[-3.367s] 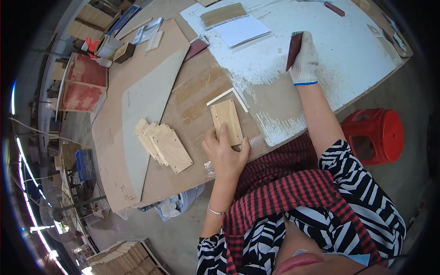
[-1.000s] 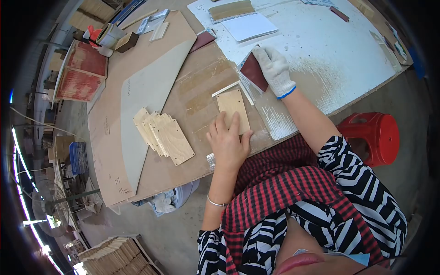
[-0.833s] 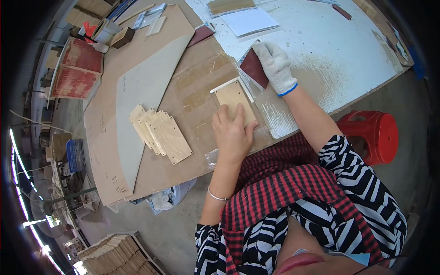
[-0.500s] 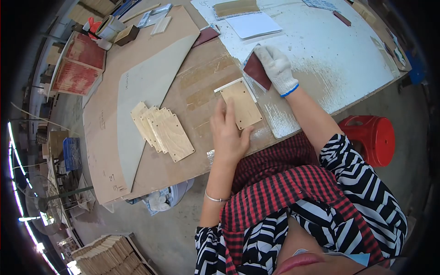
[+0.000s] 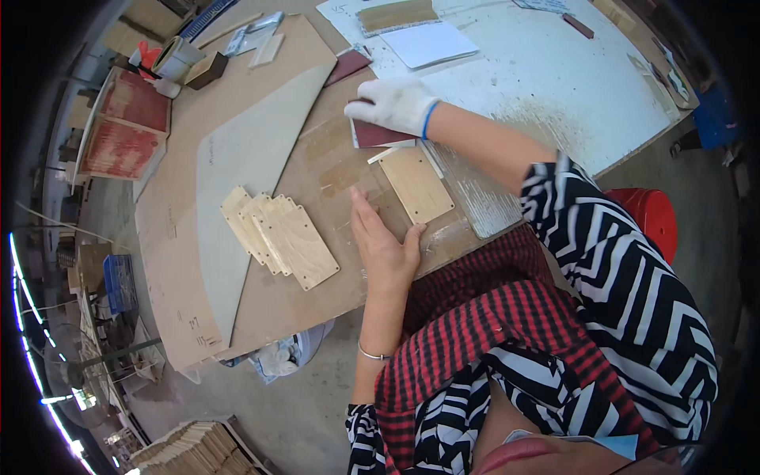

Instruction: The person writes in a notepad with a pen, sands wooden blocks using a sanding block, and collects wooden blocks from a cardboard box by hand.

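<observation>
Lying flat near the front edge of the counter (image 5: 273, 309), a pale rectangular wooden panel (image 5: 417, 186) with small holes at its corners is bordered by thin white strips (image 5: 432, 158) along its far end and part of its right side. The bare left hand (image 5: 385, 245) is held beside the panel, its fingers straight and close together, the thumb spread toward the panel's near-left corner; whether contact is made cannot be told. By the right hand (image 5: 392, 107), covered with a white knitted glove, a maroon sheet resembling sandpaper (image 5: 382, 134) is gripped beyond the panel's far end, the fingers bent over it. Toward the counter's left edge, similar panels are fanned in a pale wooden pile (image 5: 297, 241). The panel is judged light, stiff and thin, probably smooth enough to slide; it would best be held by its long edges.
</observation>
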